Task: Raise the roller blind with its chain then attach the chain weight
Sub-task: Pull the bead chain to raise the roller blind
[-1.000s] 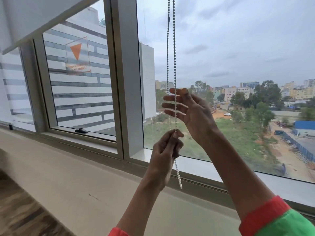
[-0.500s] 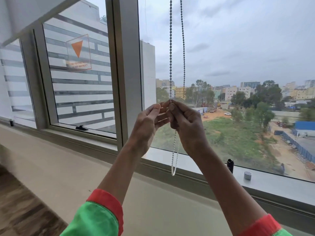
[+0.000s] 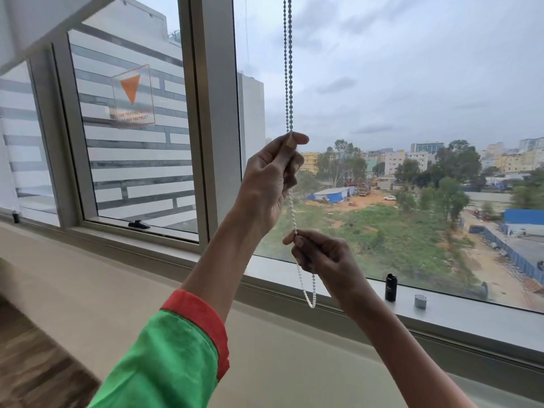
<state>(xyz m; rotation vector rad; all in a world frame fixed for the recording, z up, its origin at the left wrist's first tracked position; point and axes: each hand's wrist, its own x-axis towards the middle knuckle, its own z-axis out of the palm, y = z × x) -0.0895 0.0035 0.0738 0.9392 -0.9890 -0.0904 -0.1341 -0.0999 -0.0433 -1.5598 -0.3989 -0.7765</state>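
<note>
While a wide window fills the view, a white beaded roller-blind chain (image 3: pixel 288 69) is seen hanging in two strands down the middle of the glass. The left hand (image 3: pixel 269 184) is raised and closed around the chain, with thumb and forefinger pinched on it at the top of the fist. Lower down, the right hand (image 3: pixel 321 254) is closed in a fine pinch on the chain, the other fingers curled in. Between the two hands a short run of chain is stretched. Below the right hand the bottom of the loop (image 3: pixel 310 301) hangs free, just above the grey window sill (image 3: pixel 471 316).

A white roller blind (image 3: pixel 26 22) is seen only at the upper left, over a neighbouring pane; the pane behind the chain is uncovered as far up as the picture reaches. On the sill, to the right of the hands and well apart from them, a small black cylinder (image 3: pixel 391 287) stands upright beside a small grey cap-like piece (image 3: pixel 420 301). These may be parts of the chain weight, though this cannot be told for certain.

The raising step is judged to be at or near its end, as the chain is held taut, not loose. Nothing is yet fitted to the loop. For the next move, one hand would have to be freed to fetch the weight while the loop is kept steady with the other.
</note>
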